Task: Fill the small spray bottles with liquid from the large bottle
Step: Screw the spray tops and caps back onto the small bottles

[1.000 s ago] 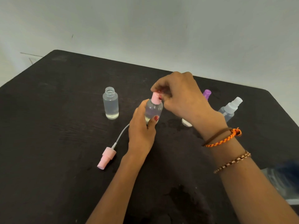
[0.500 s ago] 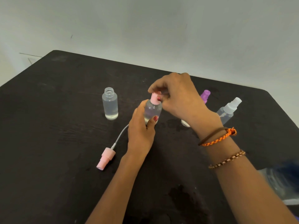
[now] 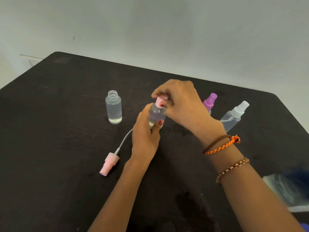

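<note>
my left grip (image 3: 144, 133) is wrapped round the body of a small clear bottle (image 3: 157, 114) standing upright on the black desk (image 3: 58, 139), thumb on the near side, fingers curled round the far side. my right grip (image 3: 182, 101) comes over from above and pinches the bottle's pink spray cap (image 3: 159, 100) between thumb and fingertips, with the cap seated on the neck. the bottle i hold carries clear liquid, though i cannot read the level behind my fingers

just left of it, apart from my hand, stands an open clear bottle (image 3: 113, 108) with no cap, threaded neck bare, liquid showing in it. nearer to me on the left a loose pink sprayer (image 3: 109, 163) lies on its side on the desk, its thin white dip tube (image 3: 124, 139) curving toward my left grip

behind my right grip a bottle with a purple cap (image 3: 209, 101) pokes out, mostly hidden. to its right a clear bottle with a white cap (image 3: 234, 116) looks tilted, leaning to the right. two woven bracelets (image 3: 222, 144) sit on my right wrist. at the right edge there is a blurred clear and blue object (image 3: 291, 190) i cannot make out
</note>
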